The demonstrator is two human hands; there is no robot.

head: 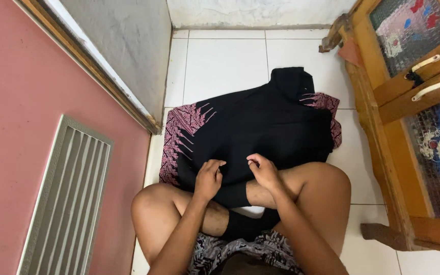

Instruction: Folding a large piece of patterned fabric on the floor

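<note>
I sit cross-legged on the white tiled floor (225, 61), knees wide, with a black garment (260, 127) spread flat on the tiles just in front of my shins. Its near edge reaches my legs, and its far end narrows toward the wall. A pink patterned cloth (182, 135) lies under it, showing at the left side and again at the far right corner.

My left hand (209, 178) rests on the near edge of the black garment, fingers curled in with the thumb and forefinger close together; it looks like I pinch a small fold of the fabric, though the black cloth hides exactly how much. My right hand (265, 172) is just beside it, also on the near edge, fingers bent and tips pressed down onto the cloth; I cannot tell whether it grips anything. The two hands are near each other but apart.

To my right stands a wooden cabinet (383, 127) with pale handles on its doors. To my left is a pink wall (21, 86) with a slatted vent (70, 198) set into it.
</note>
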